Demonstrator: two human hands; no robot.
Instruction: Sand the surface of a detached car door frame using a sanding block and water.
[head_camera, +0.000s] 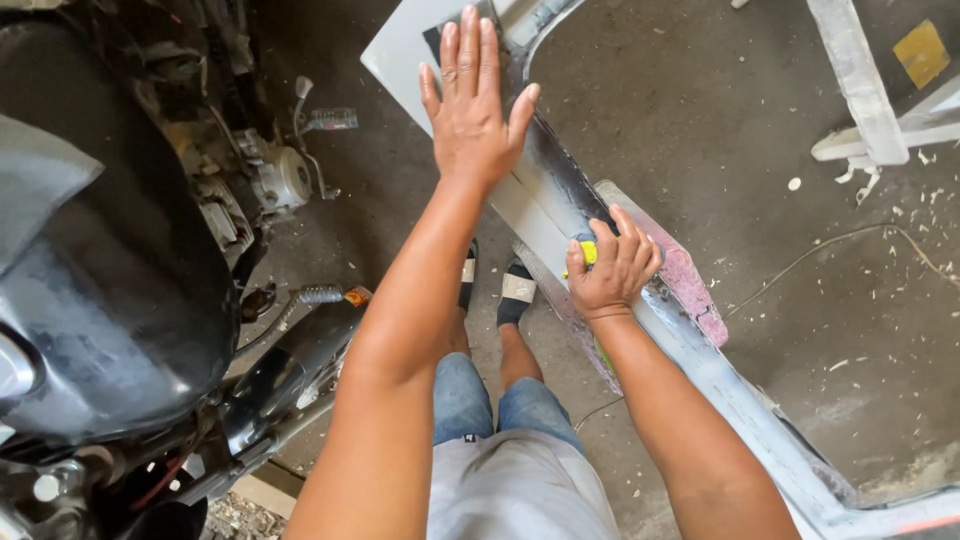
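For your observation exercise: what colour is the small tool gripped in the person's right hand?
Bright yellow-green with a dark part, seen in the head view: the tool sits under the right hand.

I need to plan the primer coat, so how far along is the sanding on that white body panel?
Looks partway. Done: a dark, bare-looking strip runs along the white panel ahead of the hands. In hand: the right hand presses a small yellow-and-blue pad on the edge while the left hand lies flat, steadying it. Left: the pale stretch nearer the person looks untouched.
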